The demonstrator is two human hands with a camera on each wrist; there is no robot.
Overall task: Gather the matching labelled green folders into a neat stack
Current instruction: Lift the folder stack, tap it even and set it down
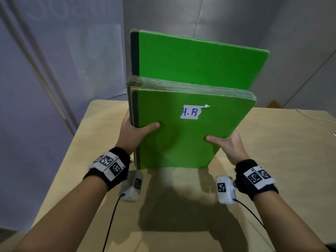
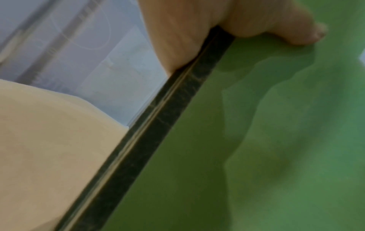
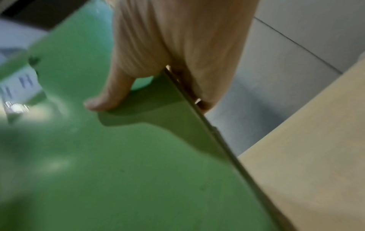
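A thick bundle of green folders [image 1: 181, 139] stands upright on its lower edge on the wooden table [image 1: 272, 160]. Its front cover bears a white label [image 1: 190, 112] reading "H.R". Behind it another set of green folders [image 1: 196, 64] sticks up higher. My left hand [image 1: 135, 132] grips the dark spine side [image 2: 177, 109], thumb on the front cover. My right hand [image 1: 227, 142] grips the opposite edge [image 3: 199, 109], thumb [image 3: 106, 100] pressed on the green cover. The fingers behind the bundle are hidden.
The table's left edge [image 1: 72, 151] drops off beside a glass partition [image 1: 45, 70]. Grey walls [image 1: 236, 20] stand close behind the folders. A thin white cable [image 1: 312, 118] lies at the table's far right.
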